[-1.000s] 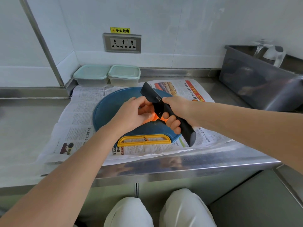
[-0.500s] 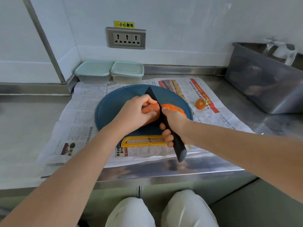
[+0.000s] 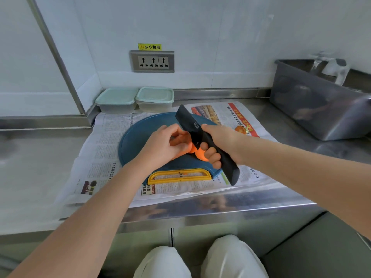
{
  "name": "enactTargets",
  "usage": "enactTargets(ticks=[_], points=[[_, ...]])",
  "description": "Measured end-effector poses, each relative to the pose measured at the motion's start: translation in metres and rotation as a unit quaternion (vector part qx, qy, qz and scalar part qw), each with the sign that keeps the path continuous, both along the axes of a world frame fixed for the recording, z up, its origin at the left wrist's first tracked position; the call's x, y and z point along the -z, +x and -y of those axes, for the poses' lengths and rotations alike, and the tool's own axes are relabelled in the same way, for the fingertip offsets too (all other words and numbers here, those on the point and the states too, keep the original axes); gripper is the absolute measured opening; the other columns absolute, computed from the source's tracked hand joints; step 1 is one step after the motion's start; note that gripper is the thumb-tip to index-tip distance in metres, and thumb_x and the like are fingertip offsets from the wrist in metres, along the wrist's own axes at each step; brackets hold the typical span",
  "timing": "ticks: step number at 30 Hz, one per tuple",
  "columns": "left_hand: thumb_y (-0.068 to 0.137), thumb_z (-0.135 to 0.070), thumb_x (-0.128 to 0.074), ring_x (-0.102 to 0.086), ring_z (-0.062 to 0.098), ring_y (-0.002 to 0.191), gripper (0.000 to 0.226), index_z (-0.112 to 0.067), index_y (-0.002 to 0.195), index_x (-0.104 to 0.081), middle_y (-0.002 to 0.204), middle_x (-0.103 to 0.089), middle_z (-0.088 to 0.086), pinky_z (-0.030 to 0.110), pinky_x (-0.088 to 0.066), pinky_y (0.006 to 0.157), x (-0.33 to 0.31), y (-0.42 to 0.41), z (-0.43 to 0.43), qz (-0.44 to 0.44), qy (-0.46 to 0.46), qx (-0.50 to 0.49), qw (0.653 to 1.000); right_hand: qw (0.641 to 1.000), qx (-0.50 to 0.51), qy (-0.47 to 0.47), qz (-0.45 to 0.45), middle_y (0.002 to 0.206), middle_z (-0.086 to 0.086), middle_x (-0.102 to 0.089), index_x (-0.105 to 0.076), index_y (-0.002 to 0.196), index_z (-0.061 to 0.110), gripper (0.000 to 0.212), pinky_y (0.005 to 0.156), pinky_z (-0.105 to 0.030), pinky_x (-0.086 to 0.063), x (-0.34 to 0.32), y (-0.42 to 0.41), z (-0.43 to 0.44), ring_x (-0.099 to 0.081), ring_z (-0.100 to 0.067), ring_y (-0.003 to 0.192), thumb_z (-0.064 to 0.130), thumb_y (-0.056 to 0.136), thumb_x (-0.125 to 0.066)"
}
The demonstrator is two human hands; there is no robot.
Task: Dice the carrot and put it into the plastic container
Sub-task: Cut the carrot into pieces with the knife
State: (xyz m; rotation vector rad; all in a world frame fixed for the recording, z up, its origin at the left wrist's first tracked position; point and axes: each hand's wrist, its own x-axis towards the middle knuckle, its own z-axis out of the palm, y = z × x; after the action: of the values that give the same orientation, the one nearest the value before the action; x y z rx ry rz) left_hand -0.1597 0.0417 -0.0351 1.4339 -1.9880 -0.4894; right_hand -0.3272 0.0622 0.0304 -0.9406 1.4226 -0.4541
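Fingers (image 3: pixel 171 131) of left hand (image 3: pixel 160 145) curl round carrot (image 3: pixel 198 154), right hand (image 3: pixel 220 140) grips knife (image 3: pixel 186 122), tip toward 11 o'clock. Slicing stage probably; next chop wants knuckles clear.

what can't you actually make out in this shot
Head view only:
- carrot: mostly covered by the left hand and the knife; how far it is cut is hidden.
- plastic containers: lids on, cloudy walls; contents unseen.
- grey bin: cut off by the right edge, inside blurred.
- orange piece on the newspaper: too blurred to identify.
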Motion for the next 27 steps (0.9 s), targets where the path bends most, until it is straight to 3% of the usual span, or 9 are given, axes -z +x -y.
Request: enactTargets(ticks=[8, 19, 27], points=[[0.084, -0.034, -0.068, -0.052, 0.009, 0.096, 0.028, -0.026, 0.108, -0.056, 0.109, -0.056, -0.003, 0.011, -0.035, 0.068, 0.0, -0.001, 0.0, 0.039, 0.004, -0.013, 0.999, 1.0, -0.015, -0.011, 0.006, 0.042, 0.002, -0.037, -0.042, 0.062, 0.014, 0.056, 0.031, -0.015, -0.03, -0.014, -0.012, -0.002, -0.032, -0.011, 0.029, 0.054, 0.099, -0.029], [0.085, -0.031, -0.068, -0.055, 0.013, 0.1, 0.027, -0.021, 0.108, -0.058, 0.109, -0.058, -0.001, 0.021, -0.039, 0.077, -0.002, -0.003, -0.004, 0.022, 0.007, -0.012, 1.0, 0.999, -0.029, -0.005, -0.012, 0.044, 0.001, -0.038, -0.044, 0.062, 0.014, 0.056, 0.034, -0.015, -0.031, -0.013, -0.013, -0.005, -0.033, -0.011, 0.032, 0.054, 0.099, -0.03], [0.085, -0.032, -0.068, -0.055, 0.012, 0.1, 0.027, -0.023, 0.108, -0.058, 0.109, -0.057, -0.002, 0.018, -0.038, 0.075, -0.002, -0.003, -0.004, 0.021, 0.009, -0.011, 1.0, 0.999, -0.029, -0.01, -0.04, 0.044, 0.001, -0.039, -0.043, 0.063, 0.014, 0.055, 0.035, -0.017, -0.032, -0.012, -0.011, -0.008, -0.032, -0.012, 0.033, 0.055, 0.098, -0.03]])
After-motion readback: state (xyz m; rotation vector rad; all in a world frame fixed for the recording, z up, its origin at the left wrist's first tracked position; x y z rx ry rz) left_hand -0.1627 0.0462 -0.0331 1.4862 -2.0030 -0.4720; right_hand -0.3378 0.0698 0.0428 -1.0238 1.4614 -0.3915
